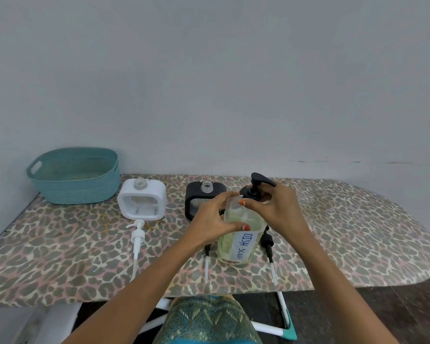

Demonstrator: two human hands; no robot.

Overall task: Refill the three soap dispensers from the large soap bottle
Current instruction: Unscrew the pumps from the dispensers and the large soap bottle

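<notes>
large soap bottle [238, 234] upright near bench [358, 232] front edge, left hand [215, 217] clamped round its shoulder. right hand [278, 207] pinching black pump [256, 186] collar. step: likely unscrewing pump. next: lift pump clear, pour into open white dispenser [142, 201], black dispenser [199, 197].

Clear plastic bottle [236, 234], leopard-print cloth board cover [345, 232].

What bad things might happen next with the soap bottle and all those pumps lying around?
1. The dish soap bottle is held by the left hand while the right hand works its black pump; a slip might tip it and spill soap.
2. Two black pumps lie right beside the bottle, so it could knock them away.
</notes>
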